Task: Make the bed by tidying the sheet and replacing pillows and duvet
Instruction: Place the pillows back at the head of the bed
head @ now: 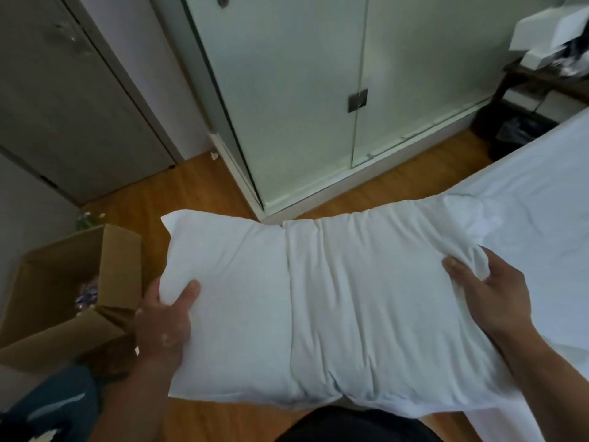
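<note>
Close under the viewer, the pillow [318, 298] is held up off the floor, its long axis running left to right across the person's front. The left hand [162, 320] grips the near-left corner, thumb on top, fingers tucked beneath out of sight. The right hand [490, 291] clutches bunched cover at the right end. The bed [541, 202] lies to the right, nearer the right hand, so the carry likely goes rightward.

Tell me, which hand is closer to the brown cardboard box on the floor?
Left. The left hand grips one end of the white pillow, right beside the brown cardboard box; the right hand grips the other end, by the white bed sheet, far from the box.
</note>
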Demonstrator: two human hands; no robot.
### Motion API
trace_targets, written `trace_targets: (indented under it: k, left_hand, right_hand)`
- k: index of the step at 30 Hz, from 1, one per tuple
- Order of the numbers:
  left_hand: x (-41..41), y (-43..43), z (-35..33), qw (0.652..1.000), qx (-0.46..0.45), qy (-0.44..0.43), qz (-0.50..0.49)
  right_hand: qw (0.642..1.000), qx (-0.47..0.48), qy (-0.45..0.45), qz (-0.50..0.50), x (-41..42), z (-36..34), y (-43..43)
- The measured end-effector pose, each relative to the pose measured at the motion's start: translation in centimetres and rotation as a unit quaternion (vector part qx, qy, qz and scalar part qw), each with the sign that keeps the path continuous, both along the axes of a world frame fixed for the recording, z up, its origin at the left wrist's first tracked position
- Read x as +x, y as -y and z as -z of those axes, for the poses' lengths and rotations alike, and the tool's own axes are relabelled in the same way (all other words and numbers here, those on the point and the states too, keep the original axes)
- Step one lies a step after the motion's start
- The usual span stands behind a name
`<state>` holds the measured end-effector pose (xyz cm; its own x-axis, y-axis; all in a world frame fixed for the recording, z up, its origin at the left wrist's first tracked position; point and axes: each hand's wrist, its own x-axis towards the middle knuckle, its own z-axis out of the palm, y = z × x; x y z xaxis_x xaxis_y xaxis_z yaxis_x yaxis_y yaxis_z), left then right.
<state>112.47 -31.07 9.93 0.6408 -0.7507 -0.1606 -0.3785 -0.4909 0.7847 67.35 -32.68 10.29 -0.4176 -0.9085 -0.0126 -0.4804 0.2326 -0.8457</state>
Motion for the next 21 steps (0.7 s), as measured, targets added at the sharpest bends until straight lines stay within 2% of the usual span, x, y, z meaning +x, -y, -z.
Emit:
trace_targets:
  k: [8, 15, 18, 21]
  left_hand:
    - [0.9, 24.1, -0.3, 1.0, 0.018, 0.022, -0.009]
    - [-3.7, 47.6, 1.2, 0.995, 0.002, -0.005, 0.099]
    - [-6.2, 58.6, 2.4, 0.983, -0.009, -0.063, 0.173]
    - [-10.2, 67.7, 2.4, 0.966, -0.005, -0.058, 0.25]
  right_hand:
    - [1.0, -0.007, -0.007, 0.007, 0.4, -2.6, 23.8]
    - [0.992, 0.017, -0.003, 0.129, -2.1, -1.4, 37.2]
    - [0.976, 0.027, -0.007, 0.216, -3.0, -1.2, 40.9]
    - [0.957, 0.03, -0.023, 0.289, -4.1, -2.0, 43.1]
